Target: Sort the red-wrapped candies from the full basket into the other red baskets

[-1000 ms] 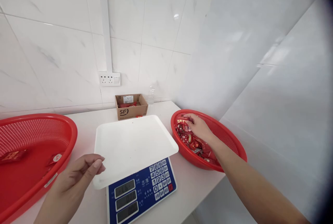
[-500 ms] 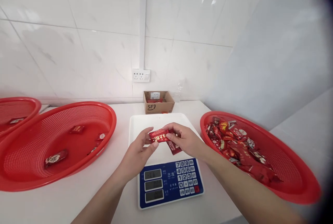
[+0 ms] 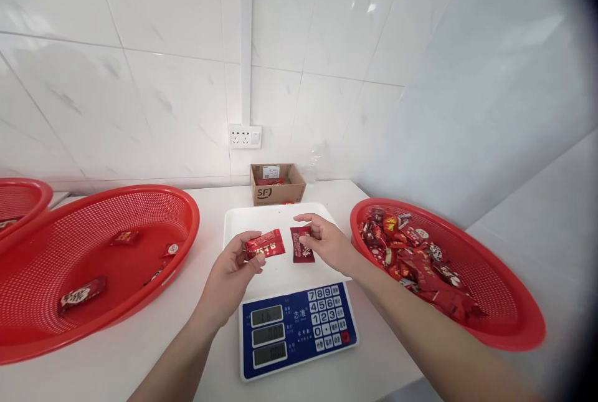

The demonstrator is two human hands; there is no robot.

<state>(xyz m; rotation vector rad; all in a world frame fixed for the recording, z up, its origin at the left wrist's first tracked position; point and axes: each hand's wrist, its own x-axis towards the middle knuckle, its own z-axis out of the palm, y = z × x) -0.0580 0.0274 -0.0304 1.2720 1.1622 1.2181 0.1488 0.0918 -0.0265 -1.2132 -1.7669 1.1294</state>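
Note:
My left hand (image 3: 238, 268) pinches a red wrapped candy (image 3: 273, 244) with gold lettering, held level between thumb and fingers. A darker red wrapped candy (image 3: 301, 251), turned on end, is gripped by my right hand (image 3: 326, 241). A gap separates the two candies. Both hands are over the white pan (image 3: 275, 280) of a digital scale, whose blue panel (image 3: 299, 330) with keys and displays faces me. The right basket (image 3: 518, 324) is red and holds a heap of wrapped candies (image 3: 420, 262). In the left red basket (image 3: 187, 215) lie a few scattered candies.
A small cardboard box (image 3: 280, 194) with red packets in it stands behind the scale, beside a clear plastic item (image 3: 314, 162). Another red basket (image 3: 42, 193) is cut off at the far left. A socket (image 3: 245, 136) is on the tiled wall.
My hands have moved apart, each with one candy; before, the two candies overlapped between them. The view has shifted slightly, so the scene sits further left.

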